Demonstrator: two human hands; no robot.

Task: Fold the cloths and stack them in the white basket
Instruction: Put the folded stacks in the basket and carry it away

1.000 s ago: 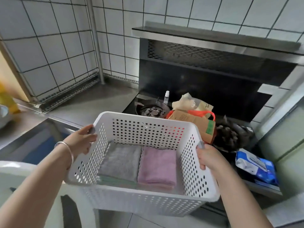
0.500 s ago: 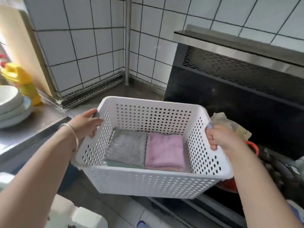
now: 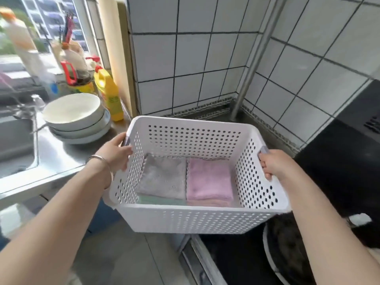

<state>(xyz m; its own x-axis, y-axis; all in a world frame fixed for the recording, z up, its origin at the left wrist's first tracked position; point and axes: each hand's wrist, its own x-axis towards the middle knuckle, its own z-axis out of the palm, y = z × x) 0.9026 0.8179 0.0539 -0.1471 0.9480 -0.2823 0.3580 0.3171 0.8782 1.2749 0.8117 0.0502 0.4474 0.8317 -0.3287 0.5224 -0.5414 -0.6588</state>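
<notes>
I hold the white perforated basket (image 3: 191, 221) in the air in front of me, over the edge of the steel counter. My left hand (image 3: 115, 154) grips its left rim and my right hand (image 3: 274, 164) grips its right rim. Inside lie two stacks of folded cloths side by side. A grey cloth (image 3: 163, 176) tops the left stack, with a pale green cloth (image 3: 158, 200) under it. A pink cloth (image 3: 208, 178) tops the right stack.
Stacked white bowls (image 3: 76, 118) and a yellow bottle (image 3: 108, 93) stand on the steel counter (image 3: 55, 157) at left, beside a sink (image 3: 14, 145). A steel pipe (image 3: 249, 75) runs down the tiled corner. The black stove (image 3: 337, 167) lies at right.
The basket and my view have swung left, away from the stove and toward the tiled corner and counter. Both hands keep the same grip on the rims.
</notes>
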